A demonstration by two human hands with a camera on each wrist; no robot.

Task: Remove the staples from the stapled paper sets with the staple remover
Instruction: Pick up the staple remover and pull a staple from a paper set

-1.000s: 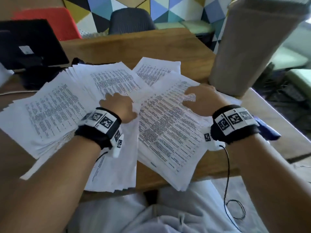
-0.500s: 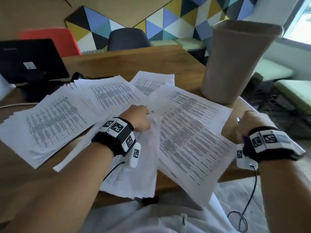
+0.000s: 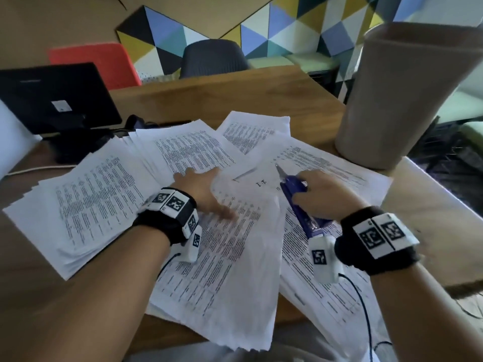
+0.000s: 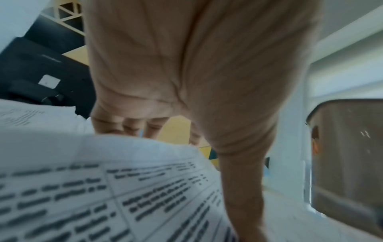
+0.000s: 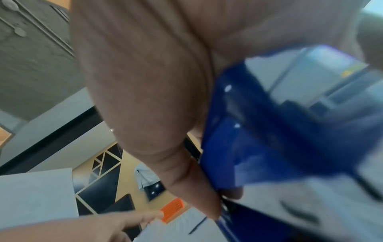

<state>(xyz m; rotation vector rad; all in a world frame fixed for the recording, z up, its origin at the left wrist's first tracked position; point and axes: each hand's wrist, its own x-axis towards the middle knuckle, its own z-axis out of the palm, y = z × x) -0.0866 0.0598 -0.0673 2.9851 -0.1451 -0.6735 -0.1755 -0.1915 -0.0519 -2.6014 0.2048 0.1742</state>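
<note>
Printed paper sets lie fanned over the wooden table (image 3: 235, 97). My left hand (image 3: 202, 188) lies on the middle paper set (image 3: 230, 257), fingers straight and spread, thumb flat on the sheet. In the left wrist view that hand (image 4: 186, 73) reaches past a raised paper edge (image 4: 103, 188) that hides its fingertips. My right hand (image 3: 322, 194) grips a blue staple remover (image 3: 294, 188), whose metal tip points up-left just above the top of the right paper set (image 3: 326, 165). The right wrist view shows the thumb (image 5: 186, 180) clamped along the blue body (image 5: 259, 131). No staple is visible.
A tall beige bin (image 3: 405, 100) stands at the table's back right corner. A black monitor (image 3: 52, 97) is at the back left. More paper stacks (image 3: 86, 205) cover the left side. The table's right edge (image 3: 444, 205) is close to my right wrist.
My right hand left the papers, went to the table's right edge and came back holding the blue staple remover. My left hand went from curled to flat on the middle set.
</note>
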